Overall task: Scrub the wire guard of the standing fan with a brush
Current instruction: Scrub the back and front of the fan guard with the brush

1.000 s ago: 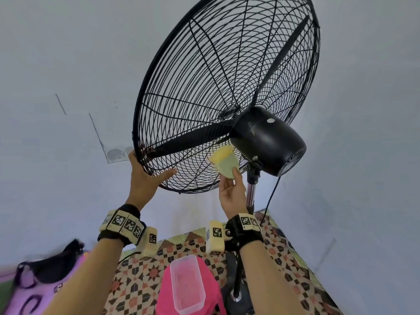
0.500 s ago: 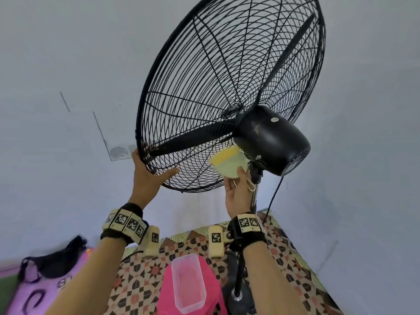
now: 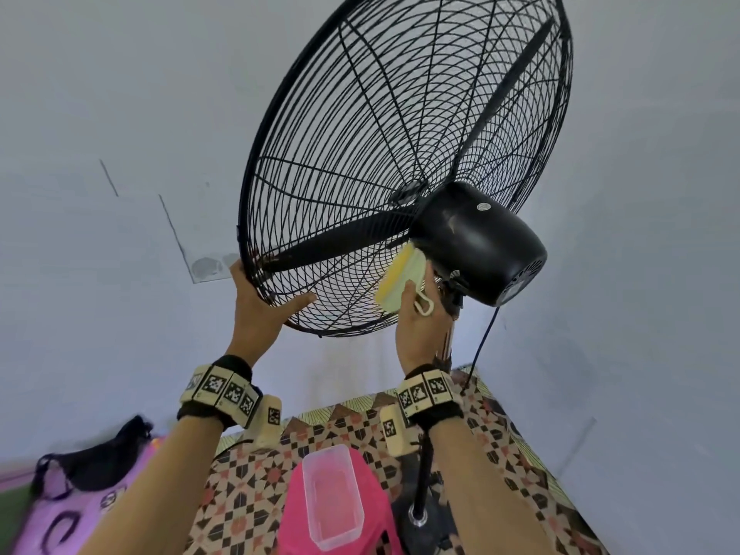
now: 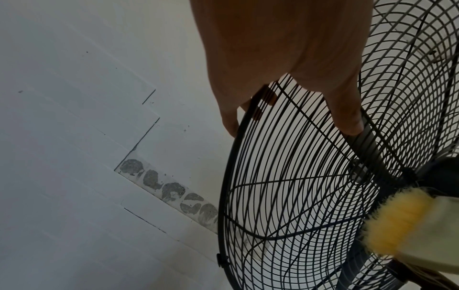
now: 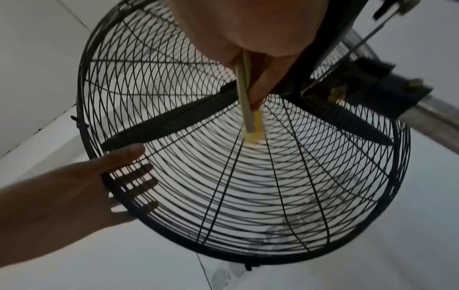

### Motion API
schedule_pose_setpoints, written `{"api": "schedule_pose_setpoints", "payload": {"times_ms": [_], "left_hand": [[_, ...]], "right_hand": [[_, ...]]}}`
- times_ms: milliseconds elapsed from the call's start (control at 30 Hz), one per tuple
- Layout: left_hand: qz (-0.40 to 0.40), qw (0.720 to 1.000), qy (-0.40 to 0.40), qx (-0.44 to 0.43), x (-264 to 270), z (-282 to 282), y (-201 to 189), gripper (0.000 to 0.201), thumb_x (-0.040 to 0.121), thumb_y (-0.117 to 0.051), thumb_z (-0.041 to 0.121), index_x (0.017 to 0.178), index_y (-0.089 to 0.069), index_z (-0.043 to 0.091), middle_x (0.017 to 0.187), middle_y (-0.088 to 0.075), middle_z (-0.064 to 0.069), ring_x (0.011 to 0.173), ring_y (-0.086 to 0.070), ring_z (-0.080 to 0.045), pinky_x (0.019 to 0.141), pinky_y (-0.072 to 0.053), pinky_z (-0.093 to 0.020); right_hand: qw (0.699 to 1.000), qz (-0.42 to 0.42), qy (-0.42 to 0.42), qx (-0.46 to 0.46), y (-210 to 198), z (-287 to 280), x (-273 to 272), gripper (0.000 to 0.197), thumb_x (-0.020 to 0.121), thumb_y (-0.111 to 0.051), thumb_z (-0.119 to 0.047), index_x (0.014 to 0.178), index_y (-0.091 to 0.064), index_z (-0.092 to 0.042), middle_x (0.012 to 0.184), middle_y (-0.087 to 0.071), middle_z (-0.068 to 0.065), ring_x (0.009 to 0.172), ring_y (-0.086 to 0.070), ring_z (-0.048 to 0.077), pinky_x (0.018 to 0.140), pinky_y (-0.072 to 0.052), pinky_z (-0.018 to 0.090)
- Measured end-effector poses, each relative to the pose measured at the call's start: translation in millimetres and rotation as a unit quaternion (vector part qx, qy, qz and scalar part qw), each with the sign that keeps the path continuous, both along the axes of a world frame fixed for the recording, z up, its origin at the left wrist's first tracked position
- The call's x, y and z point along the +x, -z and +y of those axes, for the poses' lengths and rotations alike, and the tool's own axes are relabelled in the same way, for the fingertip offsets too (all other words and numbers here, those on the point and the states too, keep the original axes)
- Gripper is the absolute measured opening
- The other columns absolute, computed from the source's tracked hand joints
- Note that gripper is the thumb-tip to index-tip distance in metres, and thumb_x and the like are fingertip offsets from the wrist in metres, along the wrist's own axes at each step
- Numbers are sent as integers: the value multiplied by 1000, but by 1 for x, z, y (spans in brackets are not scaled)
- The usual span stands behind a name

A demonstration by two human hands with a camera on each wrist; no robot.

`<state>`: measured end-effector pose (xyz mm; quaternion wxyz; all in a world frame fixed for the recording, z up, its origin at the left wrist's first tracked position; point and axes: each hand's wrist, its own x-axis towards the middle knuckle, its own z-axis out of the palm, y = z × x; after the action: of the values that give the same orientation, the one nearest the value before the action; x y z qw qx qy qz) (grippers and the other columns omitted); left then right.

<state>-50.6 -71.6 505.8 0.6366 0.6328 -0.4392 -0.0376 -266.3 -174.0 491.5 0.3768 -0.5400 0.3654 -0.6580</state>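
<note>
Scrub in progress: brush on rear wire guard, right by the motor housing.

R hand (image 3: 416,314) has its grip wrapped round the brush (image 3: 396,280), bristles pressed to the wire guard (image 3: 360,162) just beside the motor housing (image 3: 476,242). L hand (image 3: 260,302) clasps the guard rim, away from the housing, steadying it. Judging by this: well into the scrub, but can't tell how much mesh is done vs left. Round badge on housing, too small to read; no other writing legible.

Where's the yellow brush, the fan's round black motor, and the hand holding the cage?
brush (image 3: 396,280), head view, on its yellow bristles.
motor housing (image 3: 476,242), head view, on its black rounded side.
left hand (image 3: 260,310), head view, on the palm under the wire guard (image 3: 320,134) rim.
</note>
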Motion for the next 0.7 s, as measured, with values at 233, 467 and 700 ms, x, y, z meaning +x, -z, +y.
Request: {"api": "schedule_pose_setpoints", "payload": {"times_ms": [233, 467, 700], "left_hand": [[0, 1000, 1, -8, 2, 3, 3, 110, 68, -96, 35, 151, -26, 19, 139, -51, 10, 124, -49, 15, 110, -42, -29], [-4, 1000, 2, -10, 2, 3, 3, 110, 68, -96, 35, 152, -26, 19, 140, -51, 10, 126, -49, 10, 111, -41, -29], [8, 1000, 8, -6, 2, 0, 3, 110, 67, -96, 36, 151, -27, 18, 136, -51, 20, 123, -49, 14, 110, -42, -30]], "right_hand": [[994, 93, -50, 11, 30, 1, 2, 40, 100, -62, -20, 140, -63, -17, 103, -77, 2, 90, -71, 13, 65, -55, 9], [1000, -19, -9, 15, 15, 5, 8, 43, 103, -60, -18, 146, -54, -21, 96, -61, -27, 87, -69, -8, 65, -52, 5], [997, 10, -72, 24, 43, 8, 13, 48, 101, -64, -22, 147, -55, -21, 106, -69, -30, 97, -71, 1, 73, -65, 45]]}}
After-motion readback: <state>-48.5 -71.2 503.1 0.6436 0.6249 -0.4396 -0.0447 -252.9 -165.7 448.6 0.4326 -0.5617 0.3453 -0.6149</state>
